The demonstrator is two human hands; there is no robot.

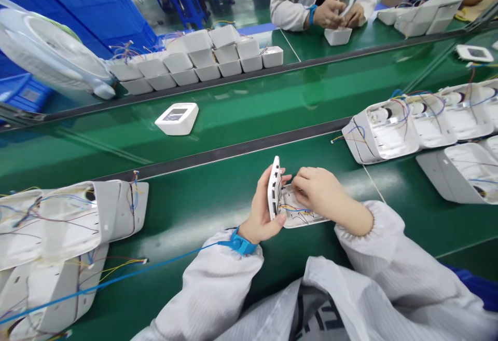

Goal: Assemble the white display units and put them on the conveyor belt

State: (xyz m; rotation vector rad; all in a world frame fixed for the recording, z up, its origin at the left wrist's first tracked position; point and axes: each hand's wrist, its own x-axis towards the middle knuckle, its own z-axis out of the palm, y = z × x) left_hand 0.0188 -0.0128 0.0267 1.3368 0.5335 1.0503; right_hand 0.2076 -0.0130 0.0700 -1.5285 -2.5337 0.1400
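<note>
My left hand (261, 208) is closed around a white plastic panel (274, 188), held on edge with dark slots along its side. Beside it lies a shallow white plastic housing (305, 219) with red, blue and yellow wires (291, 209) inside. My right hand (317, 190) is over the housing with its fingers bent and pinched near the wires. What the right fingertips grip is hidden behind the hand. A blue wrist strap (241, 242) with a cord circles my left wrist.
White housings with loose wires stand at the left (73, 216) and right (392, 128). A white device with a screen (177, 119) lies on the green belt (241, 105). Beyond it are stacked white boxes (198, 50), a fan (58, 45) and a co-worker's hands (334, 14) holding a white part.
</note>
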